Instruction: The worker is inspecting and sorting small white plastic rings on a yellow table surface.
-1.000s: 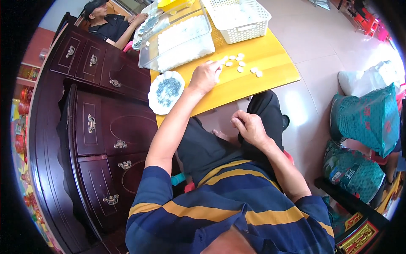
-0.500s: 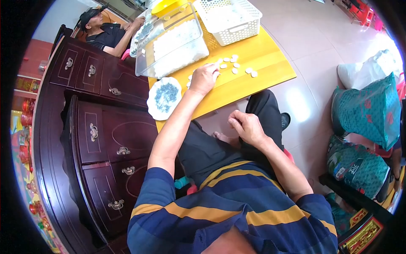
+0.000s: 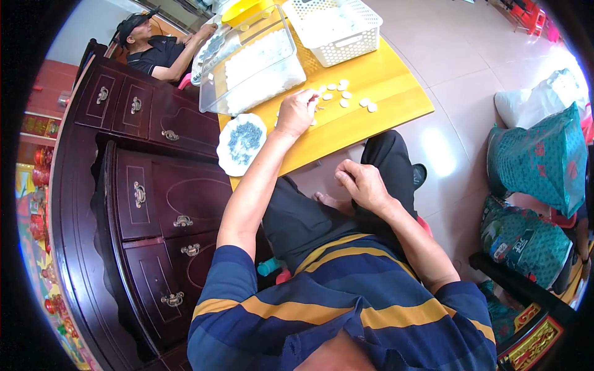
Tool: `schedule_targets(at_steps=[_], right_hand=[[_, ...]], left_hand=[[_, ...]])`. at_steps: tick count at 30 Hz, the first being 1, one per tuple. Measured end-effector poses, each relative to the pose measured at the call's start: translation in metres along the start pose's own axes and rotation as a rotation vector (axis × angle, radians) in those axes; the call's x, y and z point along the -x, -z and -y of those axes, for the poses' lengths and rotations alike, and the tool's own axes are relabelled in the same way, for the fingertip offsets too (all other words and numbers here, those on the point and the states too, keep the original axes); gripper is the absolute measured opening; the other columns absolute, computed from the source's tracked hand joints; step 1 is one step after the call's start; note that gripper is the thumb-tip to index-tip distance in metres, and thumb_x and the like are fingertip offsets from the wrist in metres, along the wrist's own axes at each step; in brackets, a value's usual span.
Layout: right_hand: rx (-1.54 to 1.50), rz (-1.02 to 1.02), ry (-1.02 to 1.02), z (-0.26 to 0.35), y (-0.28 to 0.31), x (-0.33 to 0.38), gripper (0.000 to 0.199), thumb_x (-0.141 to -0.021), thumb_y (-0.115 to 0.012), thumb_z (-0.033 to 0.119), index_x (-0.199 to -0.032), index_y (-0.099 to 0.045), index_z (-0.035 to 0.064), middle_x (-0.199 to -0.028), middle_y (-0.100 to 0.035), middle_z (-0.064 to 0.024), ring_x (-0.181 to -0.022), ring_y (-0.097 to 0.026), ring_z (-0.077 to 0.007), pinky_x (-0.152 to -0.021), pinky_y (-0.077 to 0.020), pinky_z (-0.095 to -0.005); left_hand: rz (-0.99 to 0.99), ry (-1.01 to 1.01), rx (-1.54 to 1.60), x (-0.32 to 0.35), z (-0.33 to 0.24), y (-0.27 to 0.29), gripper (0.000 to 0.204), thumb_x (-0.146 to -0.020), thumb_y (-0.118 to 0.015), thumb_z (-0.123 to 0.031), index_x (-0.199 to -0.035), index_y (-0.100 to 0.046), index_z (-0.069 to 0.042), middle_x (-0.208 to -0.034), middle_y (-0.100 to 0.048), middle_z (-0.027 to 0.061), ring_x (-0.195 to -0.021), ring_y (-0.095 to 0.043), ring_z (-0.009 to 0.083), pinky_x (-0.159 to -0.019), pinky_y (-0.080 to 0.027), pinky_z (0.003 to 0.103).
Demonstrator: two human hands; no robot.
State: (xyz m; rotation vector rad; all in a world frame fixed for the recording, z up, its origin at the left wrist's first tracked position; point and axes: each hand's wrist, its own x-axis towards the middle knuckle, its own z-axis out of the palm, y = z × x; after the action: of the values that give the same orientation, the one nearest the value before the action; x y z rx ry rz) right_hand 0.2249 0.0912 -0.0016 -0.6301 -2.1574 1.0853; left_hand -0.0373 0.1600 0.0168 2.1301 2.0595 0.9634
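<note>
From where I stand, the largest thing is the dark reddish-brown wooden cabinet (image 3: 93,204) on the left side, on which I count seven metal handles. Next comes the yellow wooden table (image 3: 396,83); at its far left side another person (image 3: 154,59) in a black cap sits. On the right I see three full bags: an upper teal one (image 3: 535,154) with reddish print, a lower teal one (image 3: 526,250) with a dark label patch, and a white one (image 3: 538,99) behind them; the lettering is too bent and small to be told surely. On the table stand one clear plastic box (image 3: 213,98), holding many white pieces, one white perforated basket (image 3: 349,51) and, farther, one yellow bowl (image 3: 240,11). Nearer is one white scalloped plate (image 3: 225,156) bearing blue-grey shreds (image 3: 245,137). The person's right hand (image 3: 366,187) hangs half curled above the right thigh, and what is inside I cannot tell. The left hand (image 3: 296,116) is low over the table, with thumb and fingers close together; whether they pinch a piece, I cannot tell. The smallest are the white round pieces (image 3: 344,103): about nine lie scattered just beside its fingertips and farther to the right, with some others partly hidden around the hand.
</note>
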Motion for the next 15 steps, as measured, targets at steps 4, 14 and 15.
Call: schedule_targets(at_steps=[4, 14, 15], right_hand=[[-0.026, -0.012, -0.035, -0.005, -0.002, 0.001, 0.014, -0.099, -0.062, 0.013, -0.097, -0.066, 0.0004, -0.079, -0.07, -0.0151, -0.075, -0.073, -0.0298, -0.07, -0.0581, -0.036], [-0.053, -0.022, -0.069, -0.011, -0.005, 0.001, 0.014, -0.099, -0.062, 0.013, -0.095, -0.066, 0.0001, -0.077, -0.07, -0.0147, -0.074, -0.073, -0.0296, -0.069, -0.0581, -0.0362], [-0.067, -0.022, -0.1, -0.012, -0.006, 0.001, 0.014, -0.099, -0.062, 0.012, -0.095, -0.066, 0.0002, -0.077, -0.07, -0.0147, -0.074, -0.073, -0.0293, -0.069, -0.0581, -0.0361]], left_hand=[[0.012, 0.024, 0.004, -0.004, 0.002, -0.003, 0.014, -0.089, -0.069, -0.005, -0.102, -0.073, -0.003, -0.089, -0.074, 0.0144, -0.079, -0.073, 0.0255, -0.073, -0.058, 0.036], [0.008, 0.059, 0.045, -0.003, 0.006, -0.003, 0.016, -0.088, -0.069, -0.003, -0.104, -0.074, -0.003, -0.087, -0.074, 0.0125, -0.076, -0.073, 0.0212, -0.072, -0.058, 0.033], [0.001, 0.067, 0.064, -0.001, 0.007, 0.001, 0.015, -0.089, -0.069, -0.003, -0.103, -0.074, -0.002, -0.087, -0.074, 0.0109, -0.075, -0.072, 0.0185, -0.071, -0.057, 0.032]])
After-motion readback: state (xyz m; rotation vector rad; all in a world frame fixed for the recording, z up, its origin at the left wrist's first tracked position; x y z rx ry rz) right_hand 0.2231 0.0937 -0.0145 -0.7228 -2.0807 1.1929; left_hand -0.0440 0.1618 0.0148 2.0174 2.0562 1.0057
